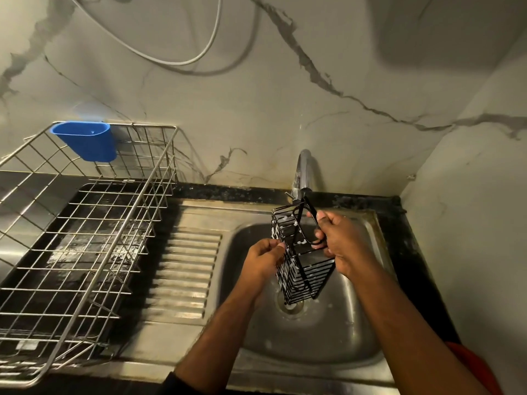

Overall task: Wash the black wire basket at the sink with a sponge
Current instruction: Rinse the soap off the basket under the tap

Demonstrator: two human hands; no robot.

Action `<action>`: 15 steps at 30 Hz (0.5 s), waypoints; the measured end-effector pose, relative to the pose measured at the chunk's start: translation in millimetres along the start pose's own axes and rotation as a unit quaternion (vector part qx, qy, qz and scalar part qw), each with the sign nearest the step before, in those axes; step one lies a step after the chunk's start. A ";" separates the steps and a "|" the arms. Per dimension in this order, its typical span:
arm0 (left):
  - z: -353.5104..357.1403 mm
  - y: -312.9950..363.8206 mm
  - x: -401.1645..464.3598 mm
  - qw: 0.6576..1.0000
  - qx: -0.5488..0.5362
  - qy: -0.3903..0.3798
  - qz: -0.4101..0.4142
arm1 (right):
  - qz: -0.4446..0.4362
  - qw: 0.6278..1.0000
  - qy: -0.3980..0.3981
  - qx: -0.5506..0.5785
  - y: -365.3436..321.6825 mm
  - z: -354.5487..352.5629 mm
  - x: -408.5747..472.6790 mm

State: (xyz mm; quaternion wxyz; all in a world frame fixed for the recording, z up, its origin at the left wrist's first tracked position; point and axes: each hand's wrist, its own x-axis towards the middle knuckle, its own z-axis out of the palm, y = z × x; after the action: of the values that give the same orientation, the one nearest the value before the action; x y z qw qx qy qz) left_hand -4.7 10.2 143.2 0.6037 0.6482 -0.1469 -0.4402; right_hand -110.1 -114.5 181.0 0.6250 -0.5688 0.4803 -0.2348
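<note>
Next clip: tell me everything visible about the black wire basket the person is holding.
The black wire basket is a tall, narrow cage of thin dark metal rods with many horizontal rungs and a looped hanger at its upper end. White suds cling to the rungs. It is held tilted above the sink, lower end over the drain, upper end just below the tap. The right hand grips the hanger loop; the left hand pinches the left side. No sponge is visible.

Both forearms are bare, a dark sleeve edge (171, 379) shows, and red clothing (473, 366) lies lower right.
</note>
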 end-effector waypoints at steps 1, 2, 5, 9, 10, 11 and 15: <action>0.8 0.2 0.0 1.000 -0.004 -0.005 -0.004 | 0.002 1.000 0.002 -0.002 -1.9 -1.1 -0.8; 1.4 0.7 -0.9 1.000 -0.006 -0.009 -0.005 | 0.004 1.000 0.002 -0.002 -2.7 -2.1 -0.8; 2.6 2.0 -1.8 1.000 -0.004 -0.015 -0.002 | 0.008 1.000 -0.002 -0.005 -7.6 -4.3 -3.4; 4.1 3.8 -3.7 1.000 0.013 -0.019 0.004 | -0.013 1.000 -0.010 -0.024 -14.4 -5.7 -8.0; 4.6 4.3 -4.3 1.000 0.012 -0.021 0.002 | -0.018 0.999 -0.012 -0.028 -14.6 -5.8 -7.9; 5.0 4.6 -4.6 1.000 0.013 -0.023 0.000 | -0.022 0.999 -0.010 -0.032 -15.2 -5.8 -8.2; 7.7 6.9 -6.0 1.000 0.016 -0.021 -0.010 | -0.029 0.999 -0.001 -0.031 -13.6 -6.9 -6.4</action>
State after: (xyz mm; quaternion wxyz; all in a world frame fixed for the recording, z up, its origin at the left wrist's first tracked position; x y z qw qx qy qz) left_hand -11.5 7.9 152.7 0.5858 0.6500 -0.1597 -0.4570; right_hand -115.3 -115.8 196.6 0.6003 -0.6020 0.4699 -0.2374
